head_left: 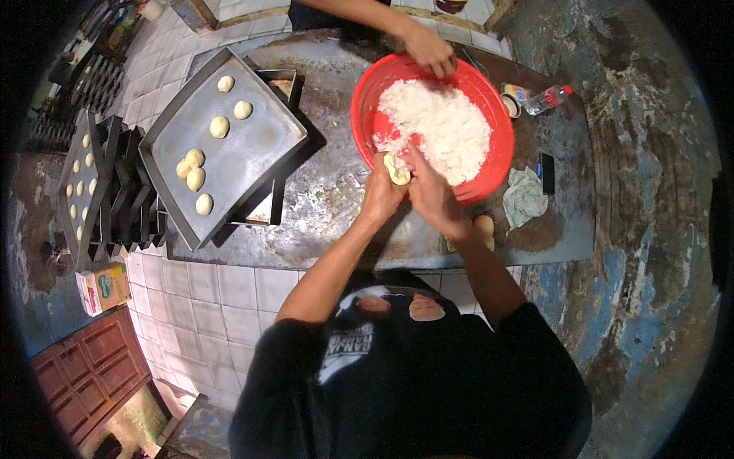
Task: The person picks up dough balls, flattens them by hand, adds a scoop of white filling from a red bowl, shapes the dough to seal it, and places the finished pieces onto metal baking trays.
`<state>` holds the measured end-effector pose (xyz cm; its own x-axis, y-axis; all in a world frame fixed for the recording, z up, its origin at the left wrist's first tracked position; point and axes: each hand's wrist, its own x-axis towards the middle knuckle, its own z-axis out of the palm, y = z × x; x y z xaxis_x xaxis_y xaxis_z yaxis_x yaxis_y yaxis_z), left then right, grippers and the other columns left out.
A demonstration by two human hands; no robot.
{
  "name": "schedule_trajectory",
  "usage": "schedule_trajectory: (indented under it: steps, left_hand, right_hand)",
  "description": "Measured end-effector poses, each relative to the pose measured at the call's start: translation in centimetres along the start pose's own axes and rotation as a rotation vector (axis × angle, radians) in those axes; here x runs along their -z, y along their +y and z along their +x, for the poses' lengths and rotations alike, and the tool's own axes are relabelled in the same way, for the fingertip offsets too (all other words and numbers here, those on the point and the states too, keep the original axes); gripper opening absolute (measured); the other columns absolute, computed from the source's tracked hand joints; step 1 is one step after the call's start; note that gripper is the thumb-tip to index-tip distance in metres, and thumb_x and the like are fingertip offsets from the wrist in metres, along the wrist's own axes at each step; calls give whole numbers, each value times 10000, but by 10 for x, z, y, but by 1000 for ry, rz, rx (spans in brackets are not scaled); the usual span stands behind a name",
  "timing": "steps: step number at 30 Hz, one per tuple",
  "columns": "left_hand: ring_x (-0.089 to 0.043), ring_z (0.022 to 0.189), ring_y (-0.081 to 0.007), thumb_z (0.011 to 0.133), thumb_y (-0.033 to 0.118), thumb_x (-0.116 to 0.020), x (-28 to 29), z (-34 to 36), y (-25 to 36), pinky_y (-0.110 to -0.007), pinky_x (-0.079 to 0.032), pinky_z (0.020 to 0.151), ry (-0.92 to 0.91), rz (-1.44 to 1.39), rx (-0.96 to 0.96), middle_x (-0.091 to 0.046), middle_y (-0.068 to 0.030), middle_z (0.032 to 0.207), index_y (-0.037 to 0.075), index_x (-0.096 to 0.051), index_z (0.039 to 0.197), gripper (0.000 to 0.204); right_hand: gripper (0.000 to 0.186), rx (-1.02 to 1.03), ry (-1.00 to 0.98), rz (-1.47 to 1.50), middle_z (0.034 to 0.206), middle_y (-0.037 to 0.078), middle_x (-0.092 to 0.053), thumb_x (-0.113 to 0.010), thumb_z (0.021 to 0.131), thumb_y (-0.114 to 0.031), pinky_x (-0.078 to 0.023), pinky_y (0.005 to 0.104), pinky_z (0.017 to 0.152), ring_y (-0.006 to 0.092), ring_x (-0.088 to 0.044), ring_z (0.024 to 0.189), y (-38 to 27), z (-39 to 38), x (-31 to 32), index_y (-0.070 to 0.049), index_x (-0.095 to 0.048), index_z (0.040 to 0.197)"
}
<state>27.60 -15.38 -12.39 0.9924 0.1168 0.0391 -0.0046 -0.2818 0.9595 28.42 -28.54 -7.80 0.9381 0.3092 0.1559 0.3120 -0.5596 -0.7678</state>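
Note:
My left hand [381, 190] is closed around a piece of pale yellow dough [397, 170], cupped over the near rim of a red basin [501, 172]. Whitish, crumbly filling [443, 126] lies heaped inside the basin. Right beside the dough is my right hand [434, 193], a finger reaching up along the dough's edge; motion smears it, so its grip cannot be made out. A second person's hand [430, 52] hangs over the basin's far rim. Several round dough balls [219, 127] sit on a metal baking tray [267, 164] to the left.
Another tray with dough balls [76, 187] tops a stack of dark trays at far left. On the table's right are a plastic bottle [549, 99], a phone [546, 174] and a crumpled cloth [525, 197]. Round dough-like pieces [484, 226] lie by my right wrist.

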Motion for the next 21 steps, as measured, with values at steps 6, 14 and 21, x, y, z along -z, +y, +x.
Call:
schedule_trajectory:
  steps: [6, 14, 21]
  left_hand:
    - [-693, 938, -335, 814, 93, -769, -11, -64, 8, -410, -538, 780, 4, 29, -91, -669, -202, 987, 32, -399, 1273, 593]
    - [-634, 984, -186, 845, 41, -730, -41, -144, 57, -347, -531, 839, -83, -37, 21, -654, -76, 1111, 68, -451, 1317, 549]
    - [-588, 744, -113, 936, 316, -711, -38, -166, 85, -262, -494, 693, 64, -316, 169, -659, -13, 829, 20, -722, 1050, 317]
  right_hand:
    - [546, -114, -155, 174, 1144, 204, -675, -605, 902, -62, -533, 404, 900, 326, -669, 1058, -20, -69, 37, 21, -447, 1418]
    - [503, 26, -27, 75, 1064, 200, -687, -613, 907, -82, -539, 414, 849, 294, -679, 949, -10, -140, 59, -4, -455, 1379]
    - [609, -12, 228, 501, 1027, 114, -650, -727, 845, -4, -534, 335, 872, 192, -634, 1004, 11, -164, 66, 14, -438, 1381]
